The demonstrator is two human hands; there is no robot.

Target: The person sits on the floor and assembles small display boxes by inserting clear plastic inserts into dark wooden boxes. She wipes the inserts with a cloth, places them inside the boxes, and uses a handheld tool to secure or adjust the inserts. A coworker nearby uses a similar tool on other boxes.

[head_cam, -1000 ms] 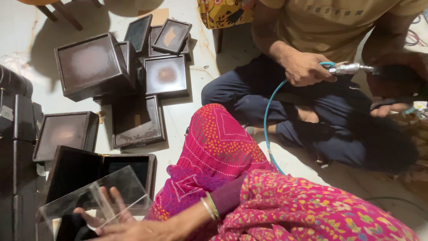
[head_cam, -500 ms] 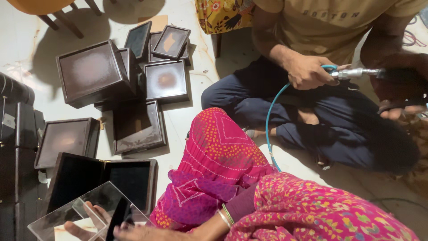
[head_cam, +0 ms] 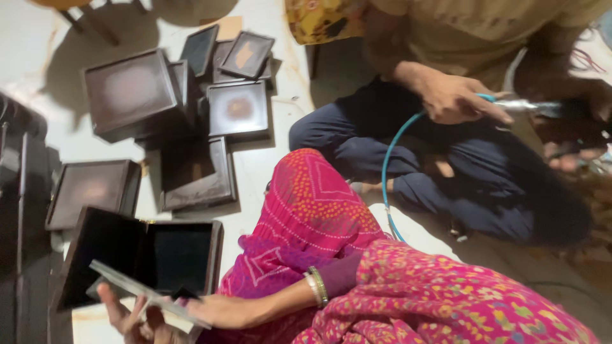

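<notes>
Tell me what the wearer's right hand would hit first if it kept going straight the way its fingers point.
The right hand points left along the clear pane it holds. Straight on, it would probably meet the left hand under that pane; depth is unclear, so it might instead reach the open dark box.

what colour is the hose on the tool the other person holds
Light blue hose, seen best in the head view, running down across dark trousers.

Open box [head_cam: 159, 255] on the floor [head_cam: 268, 159] at the near left, lid raised on its left side. Glass pane [head_cam: 143, 293] held just before the box, tilted, between left hand [head_cam: 131, 315] and right hand [head_cam: 220, 310]. Flat tray [head_cam: 89, 191] behind the box; another tray [head_cam: 197, 175] to its right. Further back, a cluster of trays [head_cam: 191, 83], some overlapping. A co-worker sits at far right, hand [head_cam: 456, 99] on a tool with hose [head_cam: 389, 165] trailing down to the floor.
</notes>
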